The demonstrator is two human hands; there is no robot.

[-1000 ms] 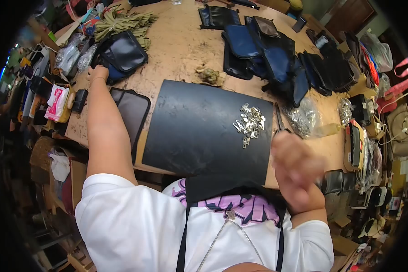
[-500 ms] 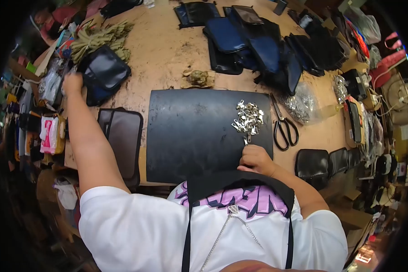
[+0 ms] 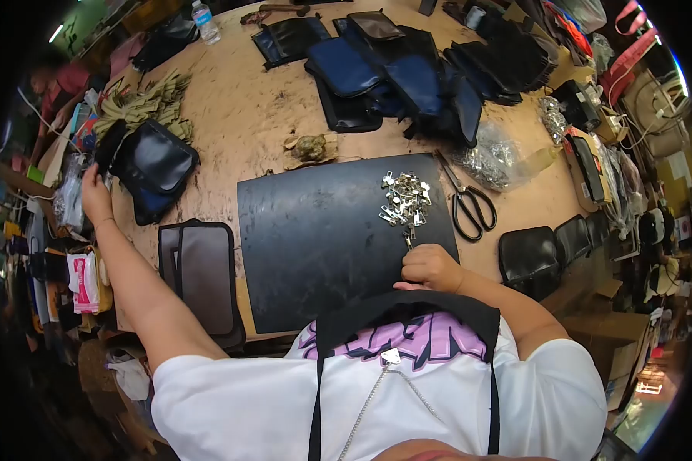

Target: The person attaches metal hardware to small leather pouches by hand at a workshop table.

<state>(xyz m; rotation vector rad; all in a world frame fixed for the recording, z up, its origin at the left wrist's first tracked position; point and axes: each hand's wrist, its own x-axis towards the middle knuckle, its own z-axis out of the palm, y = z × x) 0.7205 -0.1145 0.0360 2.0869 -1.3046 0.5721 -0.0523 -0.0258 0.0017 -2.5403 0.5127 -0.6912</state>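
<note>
My left hand (image 3: 96, 196) is stretched out to the far left, beside a plastic bag (image 3: 69, 196) and left of a glossy black pouch (image 3: 160, 156); its fingertips touch a dark strip or cloth, and the grip is unclear. Near the front right of the black mat (image 3: 315, 238), my right hand (image 3: 430, 267) is closed, with a small metal zipper pull (image 3: 409, 240) sticking out at its fingers. Just beyond it lies a pile of silvery pulls (image 3: 406, 200). Black-handled scissors (image 3: 473, 211) rest right of the mat.
Blue and black pouches (image 3: 346, 67) are heaped at the back. A brown pouch (image 3: 205, 276) lies left of the mat. Black cases (image 3: 527, 257) sit at the right edge. A water bottle (image 3: 205, 23) stands at the back left; a person (image 3: 61, 84) is beyond.
The view has shifted, showing more of the table's far left. My left hand has stayed around the plastic bag and black pouch, a dark piece now at its fingertips. My right hand remains by the pulls.
</note>
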